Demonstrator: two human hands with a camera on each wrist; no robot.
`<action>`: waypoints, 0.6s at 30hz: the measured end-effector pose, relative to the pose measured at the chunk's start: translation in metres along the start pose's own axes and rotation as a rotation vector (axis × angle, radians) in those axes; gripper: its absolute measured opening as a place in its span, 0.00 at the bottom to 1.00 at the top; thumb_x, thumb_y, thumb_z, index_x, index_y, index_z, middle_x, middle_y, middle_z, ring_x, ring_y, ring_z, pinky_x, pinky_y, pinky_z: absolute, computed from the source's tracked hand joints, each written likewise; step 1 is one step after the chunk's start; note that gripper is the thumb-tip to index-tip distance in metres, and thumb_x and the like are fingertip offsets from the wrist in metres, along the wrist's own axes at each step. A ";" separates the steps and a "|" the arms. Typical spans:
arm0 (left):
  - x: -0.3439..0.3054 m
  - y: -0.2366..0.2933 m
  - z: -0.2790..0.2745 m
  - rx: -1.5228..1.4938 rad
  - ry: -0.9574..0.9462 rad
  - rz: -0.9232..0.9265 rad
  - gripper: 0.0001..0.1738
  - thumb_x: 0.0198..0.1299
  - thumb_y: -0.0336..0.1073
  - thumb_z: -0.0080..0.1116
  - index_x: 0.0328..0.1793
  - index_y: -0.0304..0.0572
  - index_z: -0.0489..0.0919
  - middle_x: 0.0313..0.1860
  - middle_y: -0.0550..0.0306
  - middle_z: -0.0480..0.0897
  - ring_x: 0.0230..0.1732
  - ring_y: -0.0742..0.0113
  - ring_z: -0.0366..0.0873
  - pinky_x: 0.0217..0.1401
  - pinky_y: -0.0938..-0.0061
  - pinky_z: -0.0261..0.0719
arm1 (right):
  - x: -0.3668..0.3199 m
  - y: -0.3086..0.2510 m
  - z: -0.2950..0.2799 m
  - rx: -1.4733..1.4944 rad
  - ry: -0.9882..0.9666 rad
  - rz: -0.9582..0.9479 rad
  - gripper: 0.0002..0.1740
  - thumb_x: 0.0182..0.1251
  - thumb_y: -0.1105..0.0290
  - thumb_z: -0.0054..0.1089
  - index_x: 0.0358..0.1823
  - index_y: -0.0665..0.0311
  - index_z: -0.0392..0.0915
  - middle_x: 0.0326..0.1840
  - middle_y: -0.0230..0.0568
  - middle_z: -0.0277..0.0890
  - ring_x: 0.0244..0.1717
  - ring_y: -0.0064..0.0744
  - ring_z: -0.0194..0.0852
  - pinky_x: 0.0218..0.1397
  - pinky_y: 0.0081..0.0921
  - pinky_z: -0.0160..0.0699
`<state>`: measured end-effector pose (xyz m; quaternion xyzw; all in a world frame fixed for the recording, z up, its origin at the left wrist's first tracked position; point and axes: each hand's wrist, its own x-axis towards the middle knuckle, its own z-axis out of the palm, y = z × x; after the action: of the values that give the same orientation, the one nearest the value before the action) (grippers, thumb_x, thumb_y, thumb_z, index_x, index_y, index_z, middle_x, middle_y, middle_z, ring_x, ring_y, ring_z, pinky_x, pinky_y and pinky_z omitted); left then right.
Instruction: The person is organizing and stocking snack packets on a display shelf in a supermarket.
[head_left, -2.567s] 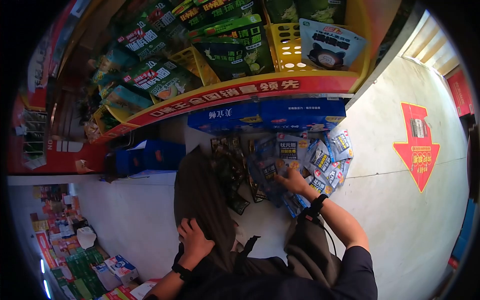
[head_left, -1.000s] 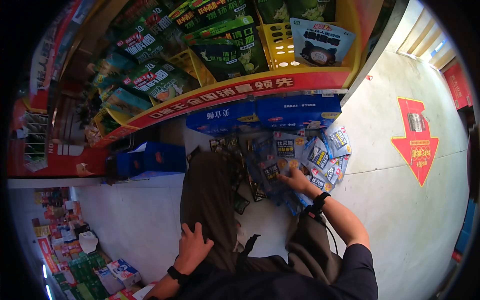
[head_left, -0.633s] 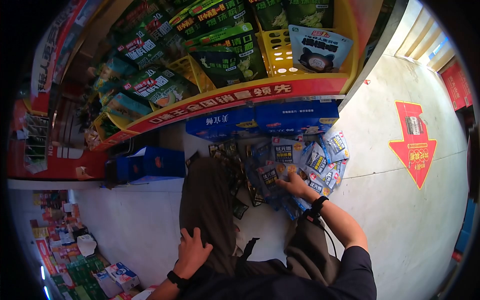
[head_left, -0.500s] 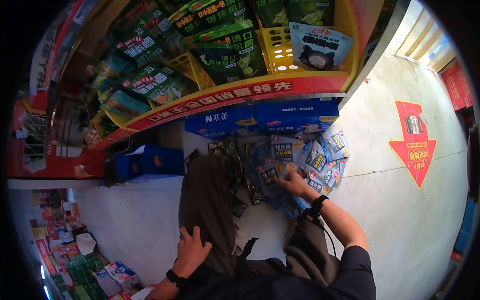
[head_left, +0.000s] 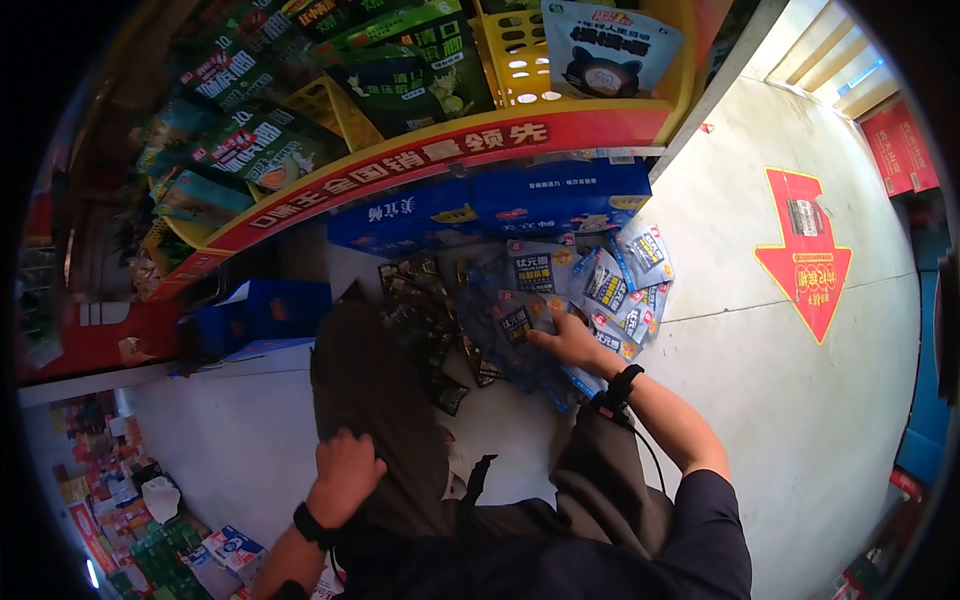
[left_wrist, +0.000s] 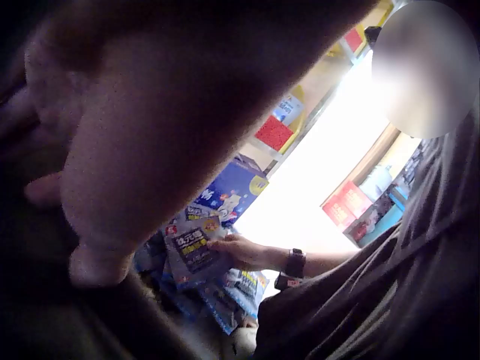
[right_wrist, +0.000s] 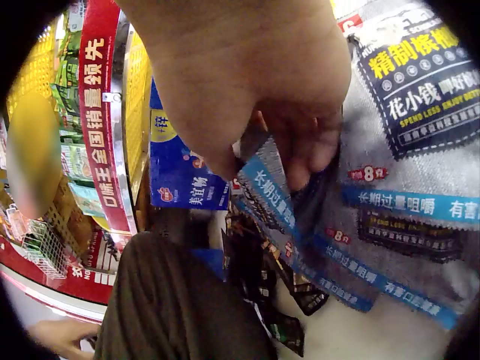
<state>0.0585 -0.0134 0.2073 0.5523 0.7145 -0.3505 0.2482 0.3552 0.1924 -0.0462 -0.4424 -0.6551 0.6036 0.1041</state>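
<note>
A heap of blue-and-grey snack packets (head_left: 600, 285) lies on the pale floor in front of the bottom shelf, with several dark packets (head_left: 420, 310) to its left. My right hand (head_left: 565, 340) reaches into the heap. In the right wrist view the right hand (right_wrist: 247, 75) curls its fingers (right_wrist: 307, 161) over the edge of a blue-striped packet (right_wrist: 281, 214). The left wrist view shows that packet (left_wrist: 191, 251) held by the right hand (left_wrist: 244, 251). My left hand (head_left: 345, 468) rests on the knee of my dark trousers (head_left: 365, 390), holding nothing. It fills the left wrist view as a blurred left hand (left_wrist: 150, 135).
A yellow shelf with a red front strip (head_left: 400, 175) carries green bags (head_left: 260, 150). Blue cartons (head_left: 560, 195) stand under it and a blue box (head_left: 270, 310) sits to the left. A red arrow sticker (head_left: 805, 260) marks the floor on the right. More goods (head_left: 200, 555) lie at lower left.
My head has dipped, so the shelf sits higher in view. The left hand's spread fingers have drawn together on the knee. The right hand stays in the packet heap.
</note>
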 end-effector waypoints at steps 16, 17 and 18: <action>0.164 0.090 -0.042 -1.920 -0.067 0.414 0.41 0.58 0.29 0.70 0.74 0.32 0.59 0.65 0.44 0.74 0.60 0.60 0.77 0.59 0.69 0.80 | -0.022 -0.107 -0.003 0.635 -0.244 0.003 0.21 0.71 0.63 0.63 0.57 0.71 0.79 0.50 0.37 0.83 0.51 0.22 0.77 0.57 0.24 0.74; 0.168 0.086 -0.042 -1.917 -0.091 0.425 0.41 0.58 0.29 0.70 0.74 0.32 0.59 0.65 0.44 0.74 0.60 0.60 0.77 0.59 0.69 0.80 | -0.024 -0.112 -0.005 0.636 -0.225 0.015 0.21 0.71 0.63 0.63 0.57 0.71 0.79 0.50 0.37 0.83 0.51 0.22 0.77 0.57 0.24 0.74; 0.171 0.082 -0.046 -1.916 -0.238 0.470 0.36 0.58 0.28 0.69 0.70 0.31 0.65 0.61 0.47 0.78 0.57 0.62 0.79 0.58 0.69 0.81 | -0.029 -0.124 -0.012 0.489 -0.247 0.048 0.21 0.71 0.62 0.63 0.57 0.72 0.79 0.50 0.38 0.83 0.51 0.22 0.77 0.56 0.25 0.74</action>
<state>0.0932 0.1391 0.0910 0.2073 0.5388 0.3798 0.7228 0.3234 0.1951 0.0775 -0.3427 -0.4867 0.7956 0.1129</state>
